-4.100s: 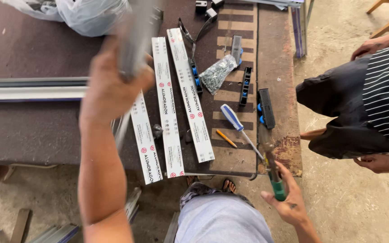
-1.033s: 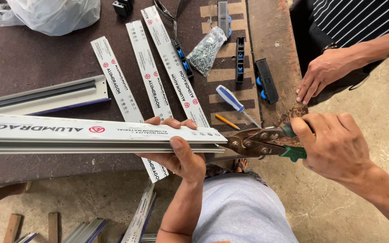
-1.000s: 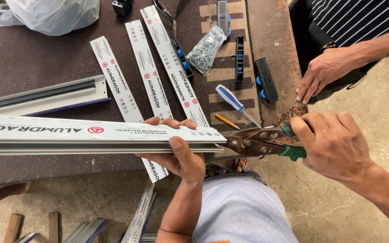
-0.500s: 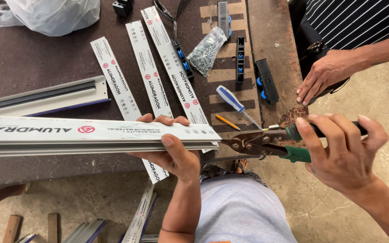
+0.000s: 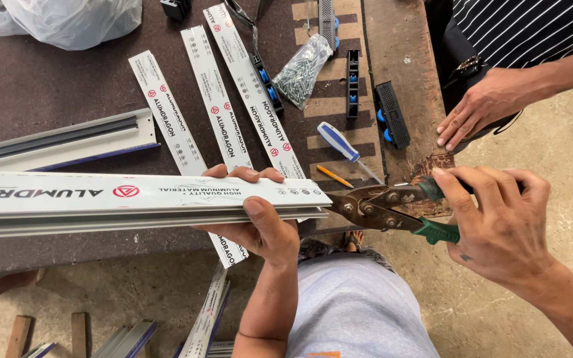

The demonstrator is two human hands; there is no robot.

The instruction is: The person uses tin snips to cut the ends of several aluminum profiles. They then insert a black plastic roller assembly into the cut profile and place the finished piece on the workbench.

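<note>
My left hand (image 5: 260, 222) grips the near end of a long white aluminium profile (image 5: 134, 199), which I hold level across the front of the workbench. My right hand (image 5: 499, 222) is closed around the green handles of a pair of tin snips (image 5: 382, 205). The snips' jaws meet the profile's cut end just right of my left thumb. The handles stand a little apart under my fingers.
On the dark workbench (image 5: 48, 93) lie three short white profile pieces (image 5: 217, 99), a grey track section (image 5: 61, 139), a bag of screws (image 5: 303, 63), a blue-handled screwdriver (image 5: 339, 142), black roller blocks (image 5: 391, 113) and a white plastic bag (image 5: 74, 20). A co-worker's hand (image 5: 475, 109) rests on the bench's right edge.
Four seconds ago my right hand was at the snips on the bench edge. Since a second ago, the handles have opened and the profile has shifted slightly left.
</note>
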